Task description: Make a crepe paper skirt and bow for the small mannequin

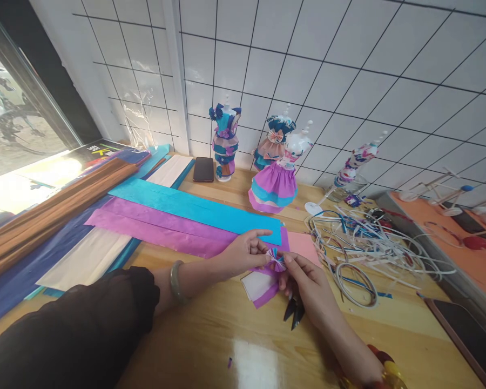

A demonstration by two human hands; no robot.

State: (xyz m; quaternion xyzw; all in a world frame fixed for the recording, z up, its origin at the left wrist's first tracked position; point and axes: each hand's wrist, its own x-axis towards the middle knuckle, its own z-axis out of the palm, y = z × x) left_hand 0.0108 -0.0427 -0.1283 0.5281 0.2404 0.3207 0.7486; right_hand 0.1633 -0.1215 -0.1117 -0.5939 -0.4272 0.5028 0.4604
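A small pleated paper bow (274, 258) in purple, white and blue is pinched at its left side by my left hand (241, 253), whose index finger is stretched out. At its right side, the fingertips of my right hand (311, 283) are closed on it. Dark pointed blades, which look like scissors (294, 313), stick out below my right hand; their handles are hidden, so I cannot tell whether that hand holds them. Beneath the bow lie a white and purple folded paper piece (261, 287) and a pink sheet (303, 246).
Blue (198, 208) and purple paper strips (166, 233) and a brown crepe roll (60, 208) spread leftward. Small dress forms (275, 186) in paper outfits and a phone (203, 169) stand or lie near the tiled wall. Tangled paper scraps (356, 237) lie right.
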